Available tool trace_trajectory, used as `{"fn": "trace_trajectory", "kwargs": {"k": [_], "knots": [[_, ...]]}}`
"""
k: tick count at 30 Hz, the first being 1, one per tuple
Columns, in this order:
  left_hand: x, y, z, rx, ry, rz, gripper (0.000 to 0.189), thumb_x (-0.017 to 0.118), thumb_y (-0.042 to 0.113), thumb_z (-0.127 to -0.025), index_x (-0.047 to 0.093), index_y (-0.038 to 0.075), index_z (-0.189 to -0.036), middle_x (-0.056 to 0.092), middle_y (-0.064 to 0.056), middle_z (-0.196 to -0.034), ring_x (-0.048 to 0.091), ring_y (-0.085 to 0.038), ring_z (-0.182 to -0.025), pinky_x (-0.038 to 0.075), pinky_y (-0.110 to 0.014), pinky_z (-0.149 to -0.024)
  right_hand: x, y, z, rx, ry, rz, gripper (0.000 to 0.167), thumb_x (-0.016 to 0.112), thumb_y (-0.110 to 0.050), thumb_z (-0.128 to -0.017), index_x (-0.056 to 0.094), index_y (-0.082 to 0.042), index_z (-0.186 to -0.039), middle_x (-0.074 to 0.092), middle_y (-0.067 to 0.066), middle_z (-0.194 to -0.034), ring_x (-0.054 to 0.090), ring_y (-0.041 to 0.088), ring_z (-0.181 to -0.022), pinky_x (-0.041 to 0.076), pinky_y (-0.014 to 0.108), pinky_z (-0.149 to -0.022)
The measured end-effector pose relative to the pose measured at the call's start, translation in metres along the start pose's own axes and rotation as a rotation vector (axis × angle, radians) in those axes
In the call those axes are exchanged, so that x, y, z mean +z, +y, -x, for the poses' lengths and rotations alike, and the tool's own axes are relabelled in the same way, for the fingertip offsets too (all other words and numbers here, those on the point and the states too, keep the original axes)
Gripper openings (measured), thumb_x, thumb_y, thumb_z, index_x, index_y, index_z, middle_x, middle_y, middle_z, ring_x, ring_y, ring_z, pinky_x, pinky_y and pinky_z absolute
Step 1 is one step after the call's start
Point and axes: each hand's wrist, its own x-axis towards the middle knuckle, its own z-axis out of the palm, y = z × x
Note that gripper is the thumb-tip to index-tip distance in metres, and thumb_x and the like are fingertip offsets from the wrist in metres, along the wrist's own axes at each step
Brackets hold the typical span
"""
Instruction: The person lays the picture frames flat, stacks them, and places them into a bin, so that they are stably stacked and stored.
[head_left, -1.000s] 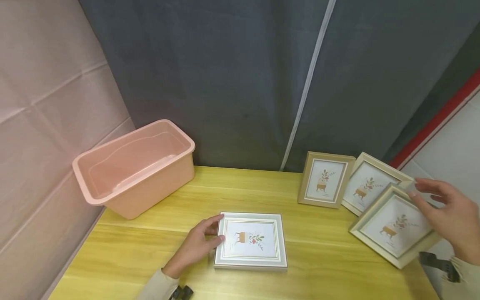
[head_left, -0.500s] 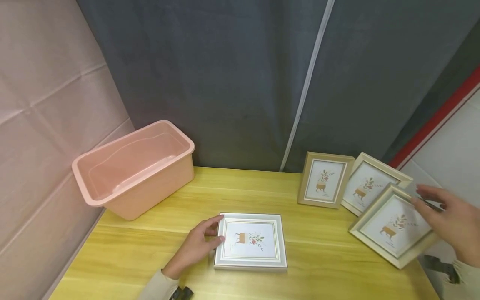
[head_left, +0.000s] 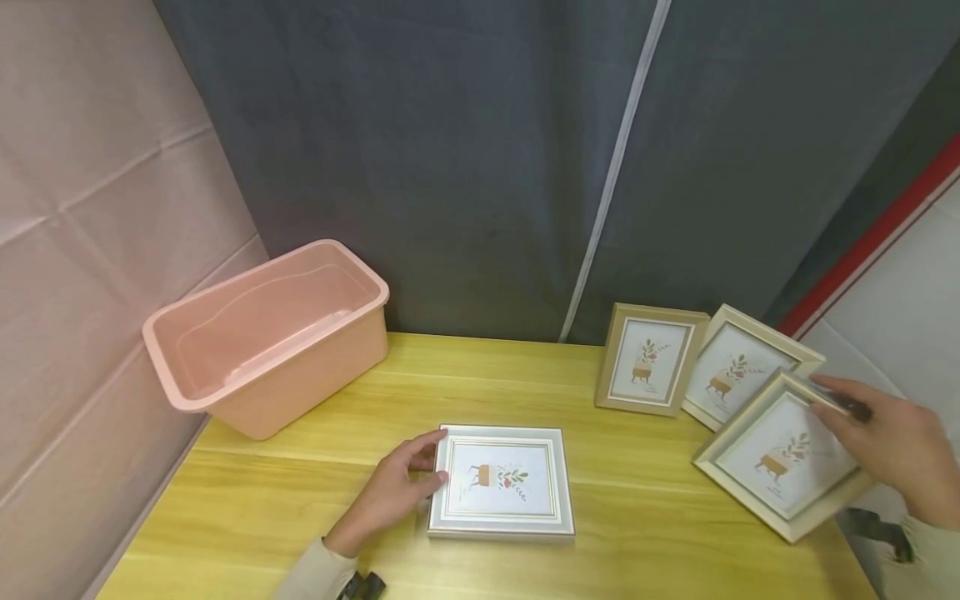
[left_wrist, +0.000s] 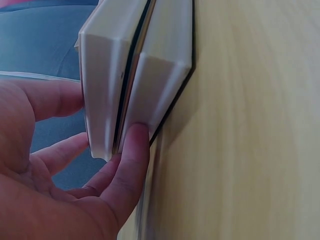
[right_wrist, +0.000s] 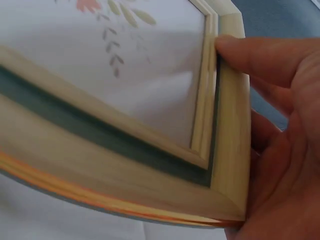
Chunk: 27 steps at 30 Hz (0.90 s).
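Observation:
A white picture frame lies face up near the front of the table, on top of a second frame that shows in the left wrist view. My left hand holds the left edge of this stack, its fingers bent along the side and tips at the rim. At the far right, my right hand grips a cream picture frame at its upper right side. The thumb lies on the front moulding, the other fingers are behind. Its picture shows a plant in a legged pot.
A tan frame and another cream frame stand behind the gripped one, overlapping in view. A pink plastic bin sits at the back left by the wall. Dark cloth hangs behind the table.
My right hand has closed its fingers over the cream frame's edge, and that frame has shifted slightly left and toward me. My left hand and the white frame have stayed put.

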Motion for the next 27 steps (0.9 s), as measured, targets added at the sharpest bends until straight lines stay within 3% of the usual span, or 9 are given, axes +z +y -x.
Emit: {"fn": "trace_trajectory", "kwargs": {"k": [5, 9, 15, 20, 27], "knots": [[0.000, 0.000, -0.001, -0.010, 0.002, 0.014, 0.061, 0.079, 0.027, -0.096, 0.056, 0.028, -0.153, 0.057, -0.016, -0.149, 0.063, -0.030, -0.122, 0.062, -0.026, -0.078, -0.004, -0.001, 0.000, -0.005, -0.092, -0.003, 0.043, 0.080, -0.018, -0.094, 0.066, 0.004, -0.129, 0.071, 0.029, -0.090, 0.060, 0.031, -0.066, 0.046, 0.043, -0.053], [0.000, 0.000, -0.001, -0.017, 0.000, 0.019, 0.061, 0.079, 0.026, -0.096, 0.056, 0.029, -0.152, 0.057, -0.016, -0.149, 0.063, -0.030, -0.122, 0.062, -0.026, -0.078, -0.006, -0.003, 0.002, -0.045, -0.125, -0.010, 0.045, 0.079, -0.020, -0.096, 0.065, 0.002, -0.133, 0.068, 0.012, -0.075, 0.049, 0.013, -0.063, 0.036, 0.030, -0.053], [-0.001, 0.000, -0.001, -0.012, -0.002, 0.018, 0.061, 0.079, 0.026, -0.096, 0.056, 0.027, -0.152, 0.057, -0.017, -0.149, 0.063, -0.031, -0.122, 0.062, -0.027, -0.079, -0.007, -0.010, 0.006, -0.132, -0.109, -0.090, 0.046, 0.083, -0.018, -0.092, 0.069, -0.003, -0.133, 0.073, 0.014, -0.084, 0.043, -0.002, -0.064, 0.035, 0.025, -0.055], [-0.001, 0.001, 0.000, -0.021, 0.001, 0.023, 0.060, 0.079, 0.025, -0.096, 0.056, 0.027, -0.152, 0.057, -0.015, -0.148, 0.063, -0.030, -0.122, 0.062, -0.028, -0.079, -0.009, -0.023, 0.007, -0.141, -0.132, -0.137, 0.046, 0.081, -0.014, -0.094, 0.067, 0.000, -0.135, 0.073, 0.010, -0.082, 0.044, -0.011, -0.067, 0.036, 0.022, -0.055], [0.001, 0.002, 0.001, -0.017, 0.014, 0.010, 0.060, 0.078, 0.026, -0.097, 0.056, 0.027, -0.153, 0.059, -0.014, -0.145, 0.064, -0.028, -0.120, 0.061, -0.029, -0.081, -0.014, -0.039, 0.010, -0.144, -0.131, -0.123, 0.045, 0.076, -0.014, -0.097, 0.063, -0.001, -0.139, 0.067, 0.003, -0.078, 0.041, -0.006, -0.064, 0.033, 0.023, -0.054]]}}
